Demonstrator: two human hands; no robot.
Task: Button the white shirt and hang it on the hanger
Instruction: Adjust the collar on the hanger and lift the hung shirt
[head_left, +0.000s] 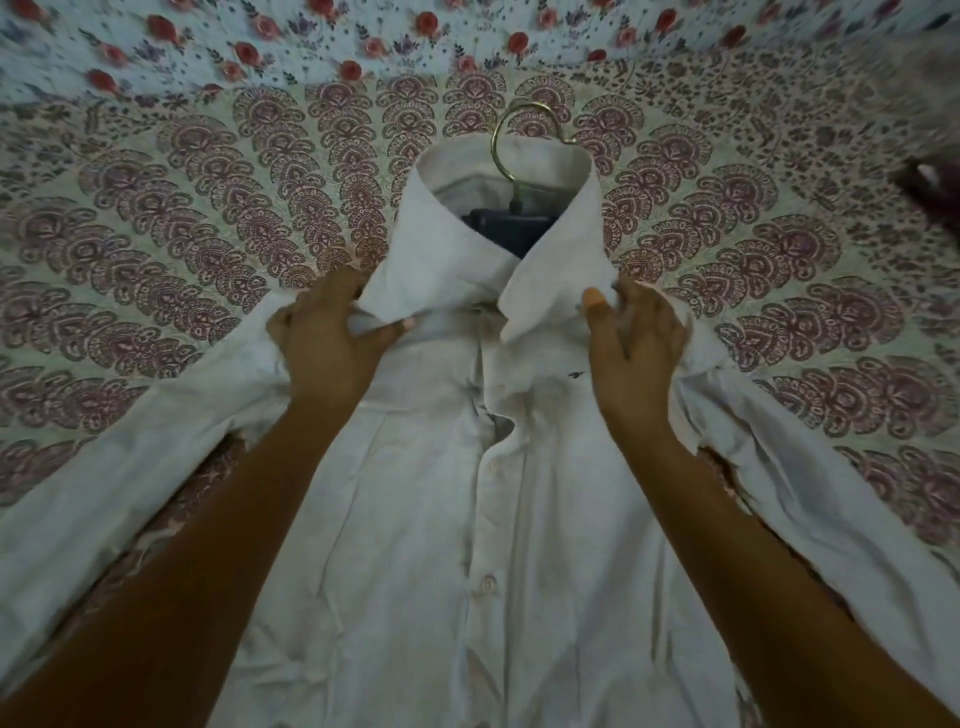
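White shirt (457, 530), left hand (327, 340), right hand (636, 343) gripping its shoulders, hanger (509, 223) in collar, bedsheet (208, 234)

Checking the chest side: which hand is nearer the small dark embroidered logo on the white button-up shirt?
Right. The right hand grips fabric beside the small dark logo; the left hand holds the white shirt's opposite shoulder, farther off.

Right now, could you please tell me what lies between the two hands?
In the head view, the white shirt's folded collar and upper button placket lie between the left hand and right hand.
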